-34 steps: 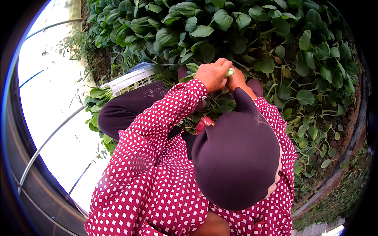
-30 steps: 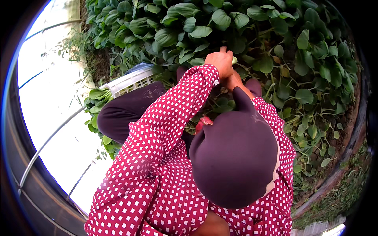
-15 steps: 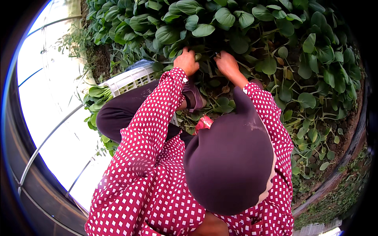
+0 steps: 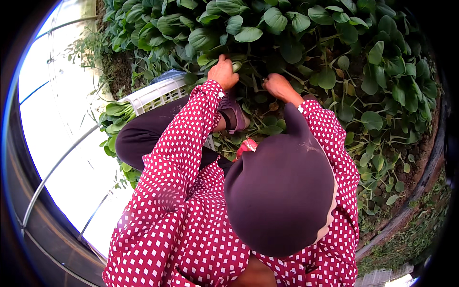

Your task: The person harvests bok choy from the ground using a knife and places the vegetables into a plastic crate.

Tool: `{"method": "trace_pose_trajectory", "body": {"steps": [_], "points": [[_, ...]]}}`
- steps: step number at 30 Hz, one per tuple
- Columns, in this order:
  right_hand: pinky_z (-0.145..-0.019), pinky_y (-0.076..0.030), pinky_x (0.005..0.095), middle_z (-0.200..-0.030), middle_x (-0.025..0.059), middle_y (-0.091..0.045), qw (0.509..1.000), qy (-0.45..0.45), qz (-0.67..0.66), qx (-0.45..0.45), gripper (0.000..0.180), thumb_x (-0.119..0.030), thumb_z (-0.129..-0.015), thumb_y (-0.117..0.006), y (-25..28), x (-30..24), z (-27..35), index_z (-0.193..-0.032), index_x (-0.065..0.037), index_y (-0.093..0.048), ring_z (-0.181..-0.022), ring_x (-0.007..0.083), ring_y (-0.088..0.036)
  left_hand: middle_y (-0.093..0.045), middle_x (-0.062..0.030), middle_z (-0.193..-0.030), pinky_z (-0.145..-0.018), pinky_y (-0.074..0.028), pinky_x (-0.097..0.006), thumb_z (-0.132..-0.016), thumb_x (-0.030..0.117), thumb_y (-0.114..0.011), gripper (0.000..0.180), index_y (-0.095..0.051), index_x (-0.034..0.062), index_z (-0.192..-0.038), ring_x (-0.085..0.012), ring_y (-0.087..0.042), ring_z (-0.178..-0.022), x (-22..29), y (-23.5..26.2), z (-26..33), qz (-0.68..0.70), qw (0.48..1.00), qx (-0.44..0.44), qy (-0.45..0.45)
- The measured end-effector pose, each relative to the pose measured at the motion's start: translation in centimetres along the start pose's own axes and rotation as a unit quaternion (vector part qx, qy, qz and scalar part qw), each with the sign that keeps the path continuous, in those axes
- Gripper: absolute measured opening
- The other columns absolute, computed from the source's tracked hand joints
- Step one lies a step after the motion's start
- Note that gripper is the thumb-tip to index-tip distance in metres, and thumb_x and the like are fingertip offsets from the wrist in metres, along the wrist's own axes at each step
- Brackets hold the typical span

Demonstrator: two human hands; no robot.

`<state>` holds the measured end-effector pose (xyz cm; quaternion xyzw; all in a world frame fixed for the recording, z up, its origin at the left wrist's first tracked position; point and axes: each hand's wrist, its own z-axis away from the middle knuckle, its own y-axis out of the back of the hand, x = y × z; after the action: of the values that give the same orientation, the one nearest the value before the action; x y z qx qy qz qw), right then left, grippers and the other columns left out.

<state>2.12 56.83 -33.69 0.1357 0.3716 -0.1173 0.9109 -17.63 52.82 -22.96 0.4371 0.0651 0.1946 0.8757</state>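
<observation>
My left hand (image 4: 223, 73) is closed round a bok choy plant (image 4: 237, 66), whose pale green base sticks out to the right past my fingers. Dense, dark green growing bok choy (image 4: 248, 34) rises just beyond the hand. Slightly lower and to the right, my right hand (image 4: 282, 87) is curled shut close to the soil. A small dark tip shows at its fingertips, but what it grips is too small and shaded to make out. The two hands are apart, with shadowed stems and leaves between them.
A white plastic crate (image 4: 155, 98) stands left of my bent knee, with cut greens (image 4: 117, 117) at its outer end. Low, trailing leaves (image 4: 372, 120) cover the soil at right. A red object (image 4: 246, 147) lies between my legs. Metal hoops (image 4: 57, 167) curve along the left side.
My left hand has drawn slightly left, and the pale base of the bok choy now shows clearly beside it. The right hand has come a little nearer to me and to the right.
</observation>
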Motion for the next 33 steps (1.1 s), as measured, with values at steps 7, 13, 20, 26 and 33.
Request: {"method": "trace_pose_trajectory", "body": {"steps": [7,13,20,26,33], "points": [[-0.075,-0.05,0.0423,-0.092,0.0179,-0.068,0.957,-0.007,-0.157,0.243,0.036,-0.026,-0.08,-0.073,1.4,1.0,7.4,-0.105,-0.004,-0.06,-0.085,0.0353,-0.065,-0.044,-0.0103,-0.141,-0.086,-0.053,-0.044,-0.073,0.011,-0.064,0.048,-0.055,0.0034,-0.12,-0.0369,-0.063,-0.101,1.7,1.6,6.2,0.167,0.965,0.13,-0.152],[-0.047,-0.037,0.0188,-0.078,-0.0015,-0.059,0.85,0.126,-0.486,0.158,0.031,-0.018,-0.081,-0.08,6.0,-5.8,8.8,-0.099,-0.004,-0.06,-0.056,0.0031,-0.049,-0.044,-0.0124,-0.144,-0.1,-0.048,-0.039,-0.071,0.002,-0.064,0.05,-0.056,-0.0004,-0.12,-0.0347,-0.053,-0.125,5.5,2.5,9.7,0.25,0.935,0.144,-0.205],[-0.071,-0.052,0.0256,-0.086,0.0031,-0.065,0.887,0.163,-0.35,0.253,0.036,-0.009,-0.072,-0.081,7.8,-5.2,10.1,-0.102,-0.001,-0.062,-0.077,0.0096,-0.061,-0.058,-0.0145,-0.13,-0.098,-0.048,-0.037,-0.073,0.001,-0.064,0.043,-0.062,0.0033,-0.116,-0.0327,-0.06,-0.116,7.6,5.0,10.4,0.309,0.912,0.18,-0.199],[-0.07,-0.051,0.0258,-0.088,0.0023,-0.065,0.9,0.196,-0.355,0.158,0.038,-0.004,-0.069,-0.079,9.3,-7.3,13.1,-0.103,-0.001,-0.062,-0.078,0.009,-0.059,-0.067,-0.0163,-0.108,-0.084,-0.052,-0.041,-0.076,0.018,-0.073,0.044,-0.06,0.0085,-0.118,-0.0348,-0.065,-0.098,9.0,5.8,7.4,0.269,0.939,0.096,-0.19],[-0.07,-0.047,0.039,-0.082,0.0168,-0.062,0.952,0.071,-0.156,0.252,0.029,0.0,-0.068,-0.065,9.5,-4.6,14.1,-0.096,0.0,-0.06,-0.075,0.0294,-0.061,-0.071,-0.0137,-0.095,-0.077,-0.054,-0.033,-0.079,0.019,-0.075,0.041,-0.062,0.0063,-0.116,-0.0246,-0.069,-0.084,8.2,5.8,5.8,0.343,0.915,0.171,-0.125]]}}
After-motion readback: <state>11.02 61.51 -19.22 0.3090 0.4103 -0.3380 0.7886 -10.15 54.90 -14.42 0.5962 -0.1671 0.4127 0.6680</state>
